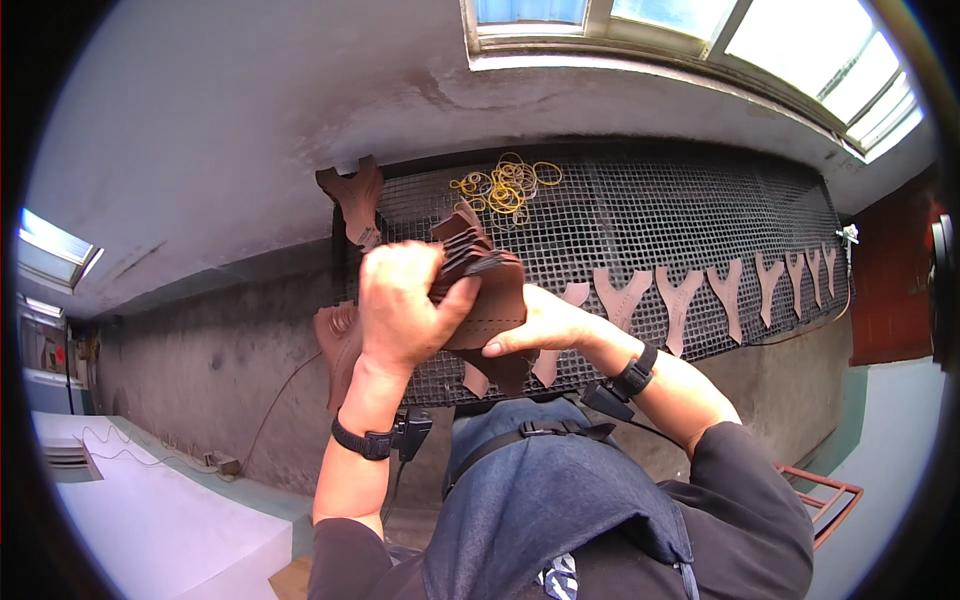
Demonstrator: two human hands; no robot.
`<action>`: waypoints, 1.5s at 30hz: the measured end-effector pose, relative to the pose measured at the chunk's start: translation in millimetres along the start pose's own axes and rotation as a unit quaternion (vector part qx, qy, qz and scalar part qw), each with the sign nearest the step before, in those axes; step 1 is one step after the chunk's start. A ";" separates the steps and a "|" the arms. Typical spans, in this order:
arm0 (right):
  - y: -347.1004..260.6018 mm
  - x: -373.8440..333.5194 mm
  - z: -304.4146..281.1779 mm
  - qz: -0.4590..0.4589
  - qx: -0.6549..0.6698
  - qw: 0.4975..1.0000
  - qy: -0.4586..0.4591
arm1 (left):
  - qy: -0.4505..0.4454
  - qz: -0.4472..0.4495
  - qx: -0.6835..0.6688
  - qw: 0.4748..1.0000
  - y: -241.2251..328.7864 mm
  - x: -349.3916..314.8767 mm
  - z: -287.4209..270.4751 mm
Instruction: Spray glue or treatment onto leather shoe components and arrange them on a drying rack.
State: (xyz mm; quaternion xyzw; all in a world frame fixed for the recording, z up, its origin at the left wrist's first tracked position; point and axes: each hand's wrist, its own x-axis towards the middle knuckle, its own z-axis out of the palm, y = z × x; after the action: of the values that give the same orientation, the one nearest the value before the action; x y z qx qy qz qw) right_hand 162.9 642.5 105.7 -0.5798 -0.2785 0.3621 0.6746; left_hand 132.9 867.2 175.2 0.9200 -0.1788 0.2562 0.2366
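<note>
A thick stack of brown, Y-shaped leather-like pieces (495, 300) is held up over the mesh table, its layers fanned apart at the upper end. My left hand (400, 305) is closed round its left side, thumb pressed on the face. On the right, my right hand (545, 325) grips the lower edge with the thumb across the front. Beyond my right hand, several single pieces of the same shape (678, 310) lie in a row along the table's near side. Parts of other pieces (545, 367) show beneath the held stack.
The black mesh table (640, 215) stands against the wall. Yellow rubber bands (505, 187) lie loose near its far edge. At the left end are two more brown stacks, one far (358, 200) and one near (338, 345). A reddish metal frame (825, 500) stands at the lower right.
</note>
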 end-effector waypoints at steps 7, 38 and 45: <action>-31.2 -7.0 -12.0 -0.065 0.147 0.975 0.156 | -0.006 -0.270 -0.505 0.820 -17.5 -52.1 4.4; 4.8 21.9 35.8 0.090 0.141 0.963 0.211 | 0.091 -0.460 -0.697 0.543 2.7 -82.7 60.3; 25.8 36.0 42.9 0.118 0.200 0.940 0.250 | 0.068 -0.446 -0.670 0.589 -17.2 -93.7 54.4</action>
State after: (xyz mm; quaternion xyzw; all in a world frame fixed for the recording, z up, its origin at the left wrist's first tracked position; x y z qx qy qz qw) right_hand 145.5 698.3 86.2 -0.5335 0.0481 0.3310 0.7769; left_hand 86.2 872.2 76.1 0.4460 0.1488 -0.0122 0.8825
